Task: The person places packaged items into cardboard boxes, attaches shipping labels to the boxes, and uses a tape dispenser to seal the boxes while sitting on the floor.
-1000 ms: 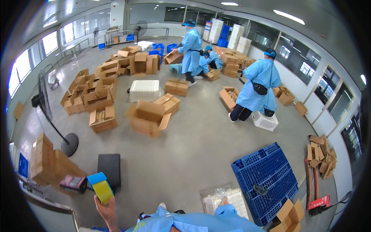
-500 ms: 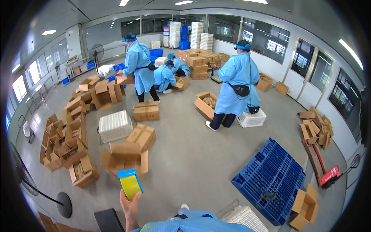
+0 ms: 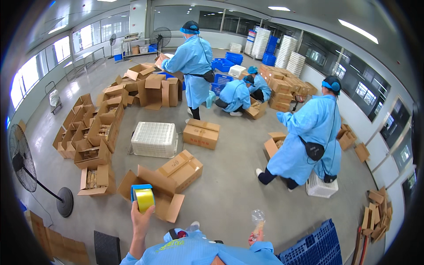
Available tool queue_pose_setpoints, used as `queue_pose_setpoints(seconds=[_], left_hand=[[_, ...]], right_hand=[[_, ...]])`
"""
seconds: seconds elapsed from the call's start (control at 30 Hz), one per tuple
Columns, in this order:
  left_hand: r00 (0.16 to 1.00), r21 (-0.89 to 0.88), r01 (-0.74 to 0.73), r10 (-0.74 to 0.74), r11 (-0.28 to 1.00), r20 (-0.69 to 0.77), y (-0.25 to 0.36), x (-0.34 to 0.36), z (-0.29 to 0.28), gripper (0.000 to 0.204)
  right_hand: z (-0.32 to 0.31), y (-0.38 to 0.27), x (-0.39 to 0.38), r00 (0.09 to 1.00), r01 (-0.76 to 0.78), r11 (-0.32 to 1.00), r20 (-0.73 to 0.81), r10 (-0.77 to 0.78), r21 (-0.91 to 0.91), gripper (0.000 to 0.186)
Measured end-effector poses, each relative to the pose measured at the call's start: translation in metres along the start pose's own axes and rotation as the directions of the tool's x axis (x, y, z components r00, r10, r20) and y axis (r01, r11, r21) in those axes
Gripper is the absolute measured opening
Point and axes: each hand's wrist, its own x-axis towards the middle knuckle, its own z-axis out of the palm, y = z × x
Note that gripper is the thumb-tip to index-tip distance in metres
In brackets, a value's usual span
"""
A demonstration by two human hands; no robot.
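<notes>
Tape dispenser [image 3: 142, 198] shifted left since earlier, left hand [image 3: 141, 219] gripping it raised before open carton [image 3: 154, 192]; right hand [image 3: 256, 236] pinches clear bag [image 3: 258, 219] upright.

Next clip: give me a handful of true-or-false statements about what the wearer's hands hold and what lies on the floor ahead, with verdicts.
1. The left hand holds a tape dispenser with a yellow roll. True.
2. The right hand is empty. False: it holds a small clear bag.
3. An open cardboard box lies on the floor just beyond the dispenser. True.
4. The white plastic crate is stacked on the blue pallet. False: it sits on the floor, far from the pallet.
5. The standing fan is on the wearer's right. False: it is at the left.
</notes>
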Motion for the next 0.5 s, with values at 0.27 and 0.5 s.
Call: queue_pose_setpoints(seconds=[0.27,0.5], left_hand=[[0.965,-0.121,0.015,0.017,0.993,0.261,0.039,0.218,0.215,0.032],[0.919,-0.194,0.022,0.057,0.981,0.391,0.048,0.347,0.381,0.035]], right_hand=[[0.129,-0.08,0.086,0.987,0.003,0.999,-0.158,-0.008,-0.034,0.051],[0.194,-0.169,0.189,0.944,-0.142,0.959,-0.324,0.057,-0.246,0.051]])
